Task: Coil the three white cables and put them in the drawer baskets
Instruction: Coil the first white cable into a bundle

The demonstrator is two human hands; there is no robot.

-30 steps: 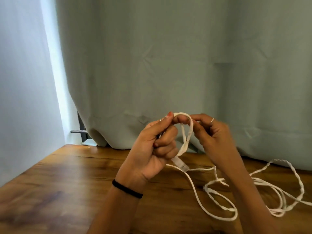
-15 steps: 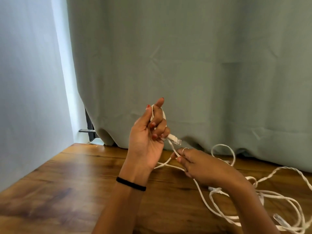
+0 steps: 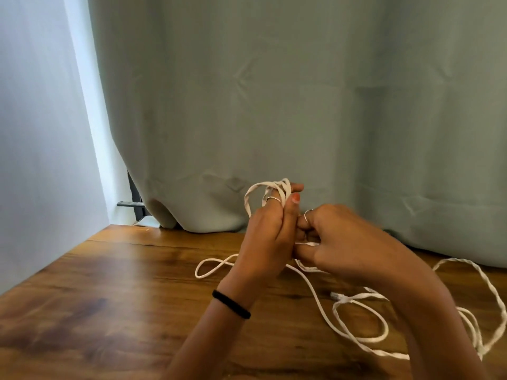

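Observation:
A flat white cable (image 3: 253, 192) is looped in a small coil around the fingers of my left hand (image 3: 267, 239), which is raised above the wooden table (image 3: 109, 297). My right hand (image 3: 337, 242) presses against the left and pinches the same cable just below the coil. The cable's loose length (image 3: 321, 305) trails down and right across the table. A twisted white cable (image 3: 485, 286) lies tangled with it at the right edge. A connector (image 3: 338, 296) rests on the table among the loops. No drawer or basket is in view.
A grey-green curtain (image 3: 301, 105) hangs behind the table and rests on its back edge. A pale wall (image 3: 35, 133) stands at the left. A dark bracket (image 3: 131, 204) shows by the curtain's left edge.
My right hand rose from the table up to my left hand. The coil around my left fingers has gained loops, and a loop of cable now lies on the table at the left.

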